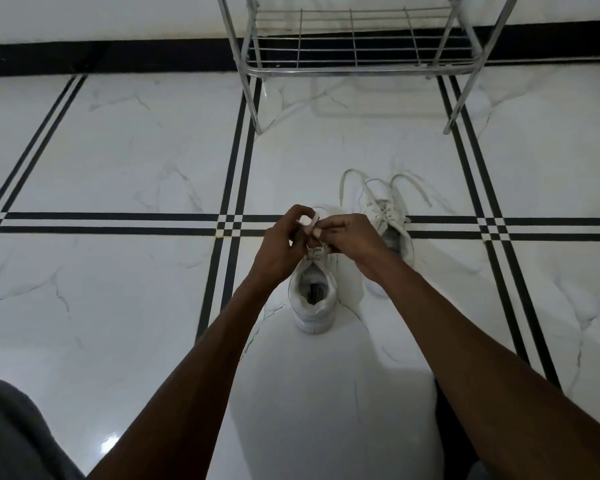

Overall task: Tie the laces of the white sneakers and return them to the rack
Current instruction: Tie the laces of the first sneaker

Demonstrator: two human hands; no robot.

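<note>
Two white sneakers stand on the tiled floor. The near sneaker [313, 299] has its heel toward me and its opening facing up. My left hand [284, 247] and my right hand [347, 238] meet above its tongue, each pinching part of its white lace [308, 220], which loops between the fingers. My hands hide its front. The second sneaker [388, 223] sits just right and farther away, its loose laces [354, 178] spread in loops on the floor beyond it. The metal wire rack [354, 53] stands at the top centre, its lower shelf bare.
The floor is white marble tile with black double stripes [118, 223] crossing it. A black skirting band [118, 57] runs along the wall behind the rack. The rack's legs [253, 105] stand on the floor ahead of the shoes. Grey cloth [14, 438] shows at the bottom left.
</note>
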